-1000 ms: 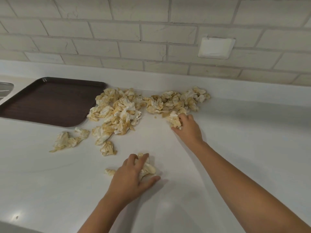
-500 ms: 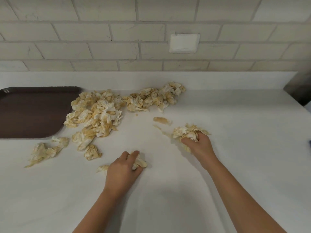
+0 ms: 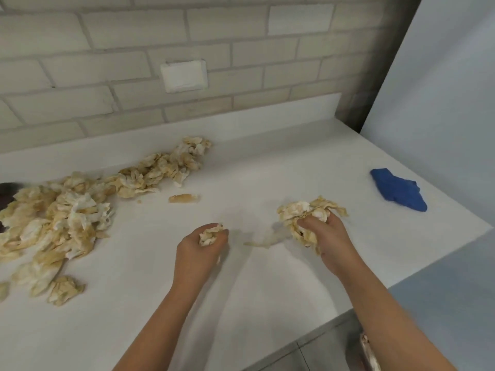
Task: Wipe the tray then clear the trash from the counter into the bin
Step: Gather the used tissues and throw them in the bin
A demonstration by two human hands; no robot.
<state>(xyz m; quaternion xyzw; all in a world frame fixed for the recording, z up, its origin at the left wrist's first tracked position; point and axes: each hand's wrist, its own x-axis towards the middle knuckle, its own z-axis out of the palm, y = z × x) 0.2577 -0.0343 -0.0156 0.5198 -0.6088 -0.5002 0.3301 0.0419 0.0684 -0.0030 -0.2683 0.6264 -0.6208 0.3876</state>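
Right, I'm gripping a small wad of stained tissue (image 3: 210, 234) in my left hand (image 3: 199, 247) and a bigger clump (image 3: 302, 212) in my right hand (image 3: 329, 236), just over the white counter (image 3: 267, 178), and I'm reckoning on squeezing both tighter so the trailing shred (image 3: 265, 241) isn't dropping before the unseen bin.

A small wad (image 3: 210, 235) of yellow-stained paper napkin is pinched in the left hand (image 3: 198, 253). A bigger bunch (image 3: 308, 212) is gripped in the right hand (image 3: 330, 236), one strand trailing leftward. The main heap (image 3: 67, 218) sprawls on the white counter (image 3: 267, 303) well left of both hands, a sliver of dark tray (image 3: 5, 188) beyond it. A blue cloth (image 3: 396, 190) lies crumpled right of the right hand.
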